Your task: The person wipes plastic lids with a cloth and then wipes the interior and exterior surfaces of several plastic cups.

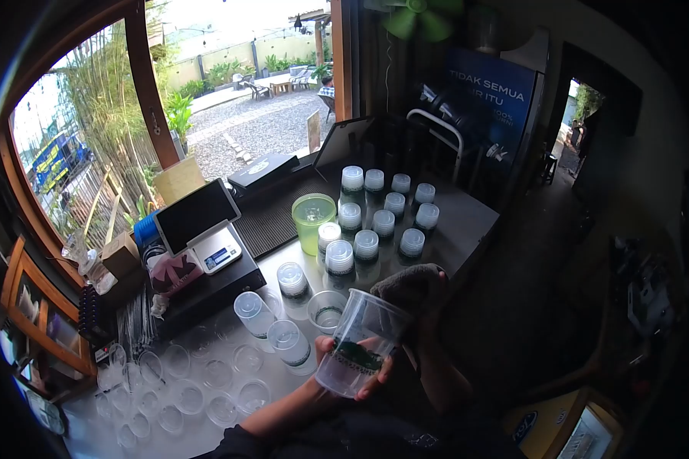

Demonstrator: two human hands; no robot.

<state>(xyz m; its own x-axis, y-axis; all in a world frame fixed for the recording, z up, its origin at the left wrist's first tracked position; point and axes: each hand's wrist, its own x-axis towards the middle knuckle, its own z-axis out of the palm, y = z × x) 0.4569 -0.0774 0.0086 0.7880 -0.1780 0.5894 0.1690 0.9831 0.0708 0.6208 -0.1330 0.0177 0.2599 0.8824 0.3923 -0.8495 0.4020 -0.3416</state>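
Observation:
My left hand (318, 386) is wrapped around a clear plastic cup (369, 321) with a dark green print, tilted with its mouth up and to the right. In my right hand (430, 321), dim in shadow, is a dark grey cloth (406, 284), close to the cup's rim. Just behind the held cup is another clear cup (326, 312) on the counter. Two taller stacks of clear cups (289, 343) stand mouth-down to its left. Farther back are several short stacks of printed cups (339, 258).
Many clear round lids (190, 398) lie across the metal counter's left side. A green plastic container (314, 222) stands beside the cup stacks. A tablet on a stand (197, 216) sits by the window, near a black ribbed mat (272, 222). The counter's right edge borders a dark floor.

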